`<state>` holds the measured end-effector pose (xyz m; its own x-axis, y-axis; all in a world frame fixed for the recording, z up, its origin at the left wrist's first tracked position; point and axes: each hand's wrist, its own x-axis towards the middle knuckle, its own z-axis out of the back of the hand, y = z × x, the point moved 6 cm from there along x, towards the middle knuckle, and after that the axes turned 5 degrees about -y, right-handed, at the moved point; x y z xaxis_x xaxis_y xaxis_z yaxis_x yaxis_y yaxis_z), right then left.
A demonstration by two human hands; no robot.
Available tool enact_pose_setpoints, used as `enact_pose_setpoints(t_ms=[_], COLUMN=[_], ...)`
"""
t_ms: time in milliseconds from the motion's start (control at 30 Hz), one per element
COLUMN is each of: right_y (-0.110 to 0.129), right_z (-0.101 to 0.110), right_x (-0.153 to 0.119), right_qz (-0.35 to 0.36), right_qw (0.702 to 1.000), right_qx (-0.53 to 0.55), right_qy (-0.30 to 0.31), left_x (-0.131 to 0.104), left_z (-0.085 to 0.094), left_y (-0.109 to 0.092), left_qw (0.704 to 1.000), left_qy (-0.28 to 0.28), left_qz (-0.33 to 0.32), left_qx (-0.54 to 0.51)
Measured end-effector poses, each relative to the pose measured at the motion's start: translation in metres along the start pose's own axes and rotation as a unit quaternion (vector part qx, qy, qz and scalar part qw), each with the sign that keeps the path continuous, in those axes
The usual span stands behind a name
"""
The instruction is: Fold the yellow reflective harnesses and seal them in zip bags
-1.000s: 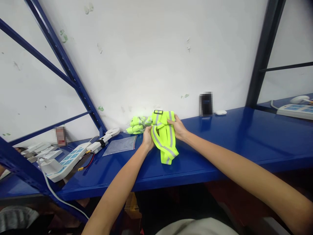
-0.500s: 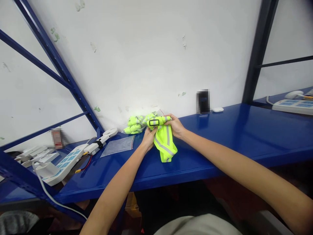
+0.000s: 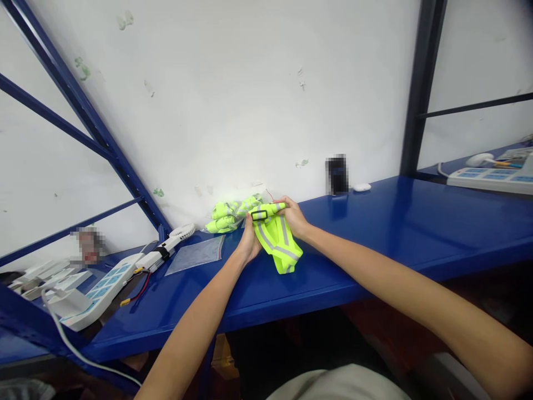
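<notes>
Between my hands is a neon-yellow reflective strap [image 3: 283,253] with grey stripes and a black rectangular buckle [image 3: 259,215]. Part of it is gathered into a roll at the top, and loose loops hang down toward the table. My left hand [image 3: 250,240] grips the rolled end beside the buckle, thumb up against it. On the other end, my right hand [image 3: 295,218] has its fingers closed around the strap, partly hidden by it. Just behind lie several similar yellow bundles [image 3: 225,215] in clear plastic.
A flat clear zip bag [image 3: 195,255] lies left of my hands on the blue table [image 3: 375,233]. Farther left are a white handheld fan [image 3: 182,232], a power strip [image 3: 104,291] and a red-black cable [image 3: 144,286]. A dark blurred object [image 3: 337,175] and white case [image 3: 362,188] stand near the wall.
My left hand has shifted from beneath the roll to its left end, with the thumb now up by the buckle. My right hand keeps its hold. The whole view has shifted slightly.
</notes>
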<state>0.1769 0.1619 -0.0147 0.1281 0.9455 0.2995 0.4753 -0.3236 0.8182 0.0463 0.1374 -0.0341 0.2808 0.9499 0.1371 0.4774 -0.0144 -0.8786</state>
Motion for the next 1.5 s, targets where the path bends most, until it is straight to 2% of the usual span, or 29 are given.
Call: enact_pose_setpoints(t_ms=[67, 167, 200, 267, 333, 400, 533, 667, 767, 867, 967, 1067, 1167, 1233, 1333, 1433, 1500], right_y=[0.003, 0.001, -0.001, -0.007, -0.014, -0.016, -0.008, -0.002, -0.002, -0.002, -0.001, -0.001, -0.004, -0.005, -0.002, 0.006, 0.009], right_z=[-0.007, -0.023, -0.024, -0.021, -0.013, -0.010, -0.013, -0.022, -0.023, -0.019, -0.019, -0.013, -0.004, -0.001, -0.005, -0.012, -0.012], right_x=[-0.003, -0.010, -0.011, -0.010, -0.008, -0.007, -0.010, -0.018, -0.020, -0.020, -0.019, -0.017, -0.015, -0.013, -0.011, -0.011, -0.011], right_qz=[0.011, -0.013, -0.026, -0.061, -0.107, -0.147, -0.166, -0.205, -0.228, -0.209, -0.148, -0.092, -0.071, -0.068, -0.064, -0.059, -0.066], right_qw=[0.999, 0.990, 0.989, 0.992, 0.992, 0.987, 0.980, 0.961, 0.955, 0.967, 0.982, 0.995, 0.997, 0.996, 0.995, 0.993, 0.993], right_qx=[-0.010, -0.006, -0.004, -0.009, -0.017, -0.015, 0.017, 0.070, 0.073, 0.019, -0.019, -0.014, -0.008, 0.009, 0.066, 0.096, 0.089], right_qy=[0.047, 0.139, 0.145, 0.110, 0.070, 0.064, 0.111, 0.171, 0.174, 0.147, 0.119, 0.043, -0.038, -0.058, -0.028, 0.028, 0.046], left_x=[0.001, 0.003, 0.003, 0.003, 0.002, 0.000, -0.002, 0.002, 0.008, 0.013, 0.012, 0.006, -0.001, -0.005, -0.006, -0.005, -0.004], left_z=[0.004, 0.013, 0.015, 0.016, 0.015, 0.011, 0.004, 0.011, 0.023, 0.036, 0.040, 0.031, 0.016, 0.010, 0.008, 0.006, 0.006], left_y=[-0.001, -0.007, -0.010, -0.015, -0.017, -0.018, -0.026, -0.036, -0.036, -0.031, -0.027, -0.028, -0.030, -0.030, -0.027, -0.017, -0.015], left_qw=[1.000, 0.997, 0.996, 0.994, 0.994, 0.994, 0.993, 0.990, 0.987, 0.982, 0.984, 0.992, 0.997, 0.998, 0.998, 0.999, 0.999], left_qy=[-0.027, -0.080, -0.089, -0.094, -0.083, -0.058, -0.016, -0.039, -0.058, -0.095, -0.105, -0.062, -0.009, -0.008, -0.021, 0.009, 0.022], left_qz=[0.009, -0.003, -0.017, -0.051, -0.075, -0.088, -0.118, -0.136, -0.150, -0.161, -0.143, -0.110, -0.075, -0.064, -0.050, 0.007, 0.018], left_qx=[-0.006, -0.015, -0.013, 0.000, 0.019, 0.029, 0.005, -0.016, -0.021, -0.013, 0.004, 0.008, 0.003, 0.020, 0.043, 0.042, 0.029])
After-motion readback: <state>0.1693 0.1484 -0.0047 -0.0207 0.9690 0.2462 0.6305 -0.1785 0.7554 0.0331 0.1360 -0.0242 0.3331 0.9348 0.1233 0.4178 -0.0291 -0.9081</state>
